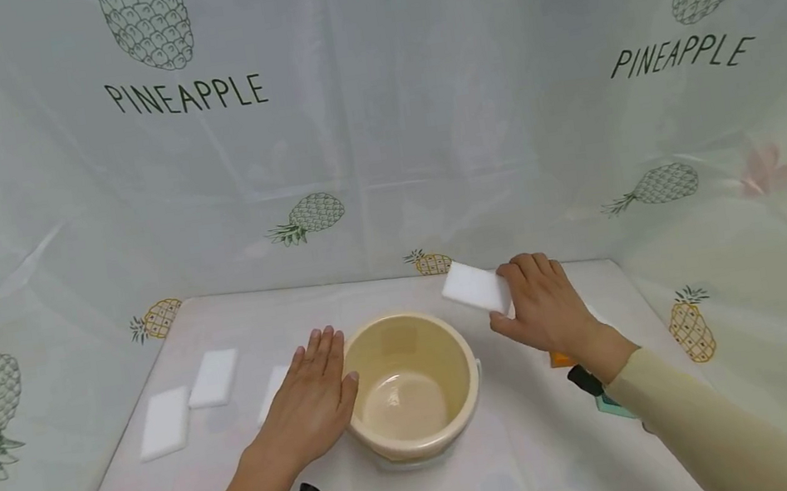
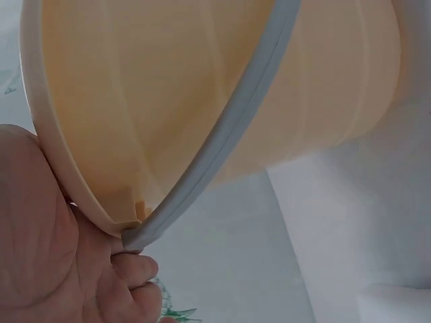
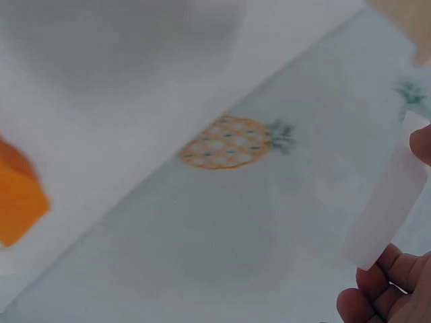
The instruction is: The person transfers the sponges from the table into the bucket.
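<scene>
A cream plastic bucket (image 1: 422,447) stands upright on the table, with nothing visible inside. Its pale grey handle (image 2: 222,128) hangs down along the outer wall in the left wrist view. My left hand (image 1: 311,412) touches the left side of the bucket's rim, the fingers extended in the head view. To the right of the bucket and above the table, my right hand (image 1: 547,304) pinches a white block-shaped sponge (image 1: 471,287) between thumb and fingers. In the right wrist view the sponge (image 3: 387,202) appears edge-on.
Two white sponge blocks (image 1: 165,423) (image 1: 213,378) lie at the table's left, and another white block (image 1: 273,388) is partly hidden behind my left hand. An orange object (image 1: 560,359) and a green-edged object (image 1: 615,407) are partly covered by my right arm. Pineapple-printed sheeting (image 1: 422,124) surrounds the table.
</scene>
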The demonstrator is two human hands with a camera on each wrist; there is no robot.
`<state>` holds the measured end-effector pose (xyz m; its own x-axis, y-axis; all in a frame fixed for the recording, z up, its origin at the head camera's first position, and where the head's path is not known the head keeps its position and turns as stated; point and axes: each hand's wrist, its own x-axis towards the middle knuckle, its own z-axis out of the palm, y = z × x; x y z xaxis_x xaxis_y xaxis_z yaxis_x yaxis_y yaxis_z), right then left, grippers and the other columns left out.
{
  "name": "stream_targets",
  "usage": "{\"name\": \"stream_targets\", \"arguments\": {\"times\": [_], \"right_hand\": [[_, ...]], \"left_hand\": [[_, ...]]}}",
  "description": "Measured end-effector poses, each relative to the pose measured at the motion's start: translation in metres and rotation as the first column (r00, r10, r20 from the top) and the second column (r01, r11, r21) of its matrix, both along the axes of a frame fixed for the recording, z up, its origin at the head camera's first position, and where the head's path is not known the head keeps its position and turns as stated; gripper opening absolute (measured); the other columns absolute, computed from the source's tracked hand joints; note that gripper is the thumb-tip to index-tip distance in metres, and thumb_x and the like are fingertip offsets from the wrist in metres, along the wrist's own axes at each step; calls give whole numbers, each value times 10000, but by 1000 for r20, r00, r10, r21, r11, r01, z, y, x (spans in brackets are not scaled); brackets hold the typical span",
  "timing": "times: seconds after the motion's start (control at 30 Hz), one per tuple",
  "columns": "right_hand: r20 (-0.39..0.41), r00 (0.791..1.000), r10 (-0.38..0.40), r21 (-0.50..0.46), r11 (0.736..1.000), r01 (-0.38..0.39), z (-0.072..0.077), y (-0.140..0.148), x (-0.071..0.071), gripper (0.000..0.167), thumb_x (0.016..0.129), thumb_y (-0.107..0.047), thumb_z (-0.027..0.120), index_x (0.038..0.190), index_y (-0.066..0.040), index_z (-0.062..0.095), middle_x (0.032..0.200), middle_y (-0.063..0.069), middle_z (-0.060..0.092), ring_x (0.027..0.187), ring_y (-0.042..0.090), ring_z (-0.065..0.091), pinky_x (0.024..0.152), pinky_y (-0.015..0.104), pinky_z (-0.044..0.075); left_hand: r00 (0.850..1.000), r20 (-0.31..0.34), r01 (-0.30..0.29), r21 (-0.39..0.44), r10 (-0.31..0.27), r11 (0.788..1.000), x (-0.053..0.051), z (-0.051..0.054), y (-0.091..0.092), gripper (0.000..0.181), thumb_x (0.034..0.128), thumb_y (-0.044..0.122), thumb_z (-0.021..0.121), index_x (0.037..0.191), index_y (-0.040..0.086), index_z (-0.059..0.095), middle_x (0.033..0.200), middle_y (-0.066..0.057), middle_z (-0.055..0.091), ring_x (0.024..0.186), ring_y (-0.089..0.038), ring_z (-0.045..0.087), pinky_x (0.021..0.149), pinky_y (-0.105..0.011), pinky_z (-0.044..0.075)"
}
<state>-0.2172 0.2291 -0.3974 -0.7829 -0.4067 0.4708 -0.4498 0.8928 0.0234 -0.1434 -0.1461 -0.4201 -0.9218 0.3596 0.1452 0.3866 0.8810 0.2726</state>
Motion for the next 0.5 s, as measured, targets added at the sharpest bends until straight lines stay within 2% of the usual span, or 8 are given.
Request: {"name": "stream_targets", "arguments": {"times": [0.1, 0.2, 0.33, 0.5], "right_hand": [[29, 998, 58, -20, 998, -57, 16, -21, 3, 584, 820, -397, 713, 1200, 37, 616, 1152, 197, 615, 1067, 397, 541, 857, 530, 459], [53, 989, 136, -13, 991, -136, 23, -42, 8, 563, 817, -402, 710, 1182, 19, 629, 1155, 169, 608, 1062, 367, 538, 879, 505, 453], [87, 970, 226, 34, 973, -229, 22, -67, 15, 560, 819, -452, 688, 1166, -17, 625, 1156, 126, 594, 1048, 312, 525, 902, 454, 450], [133, 942, 308, 78, 944, -319, 13, -86, 17, 549, 835, -497, 667, 1168, -63, 624, 1137, 73, 589, 1025, 249, 507, 872, 389, 430]], "left_hand": [[1000, -11, -4, -6, 4, 1000, 1, 1, 0, 651, 1125, 333, 430, 1614, -82, 312, 1698, -261, 285, 1607, -406, 222, 1301, -580, 217], [1000, -17, -6, -10, 5, 1000, 1, 1, 0, 654, 1125, 338, 430, 1611, -84, 317, 1694, -266, 291, 1606, -405, 224, 1301, -578, 219], [1000, -25, -5, -12, 5, 1000, 1, 1, 1, 653, 1123, 338, 432, 1608, -86, 325, 1689, -270, 300, 1604, -406, 230, 1300, -575, 225], [1000, -19, -7, -12, 7, 1000, 1, 2, 3, 651, 1123, 334, 436, 1608, -86, 324, 1691, -268, 296, 1601, -413, 237, 1301, -574, 223]]}}
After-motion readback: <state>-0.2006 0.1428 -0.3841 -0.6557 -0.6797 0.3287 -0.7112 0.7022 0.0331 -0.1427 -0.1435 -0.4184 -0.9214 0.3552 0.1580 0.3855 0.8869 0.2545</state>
